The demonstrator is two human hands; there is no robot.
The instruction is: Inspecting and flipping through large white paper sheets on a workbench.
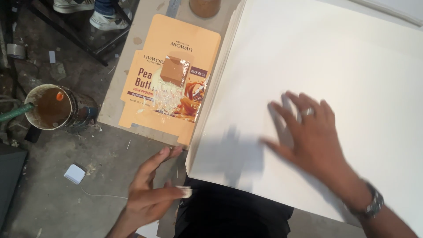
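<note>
My right hand (308,136) lies flat, fingers spread, on the top sheet of a thick stack of large white sheets (335,70) that fills the right of the view. A ring sits on one finger and a metal watch on the wrist. My left hand (152,191) hovers off the stack's lower left corner, fingers apart, with a blob of white paste on one fingertip. It holds nothing. To the left of the stack lies a flattened orange carton (150,105) smeared with shiny glue, with a small brown block (172,70) on it.
A rusty tin (50,108) of brown liquid stands on the concrete floor at left, a green hose beside it. A brown jar (205,6) sits at the top edge. Another person's shoes (108,20) show at top left. A white paper scrap (75,173) lies on the floor.
</note>
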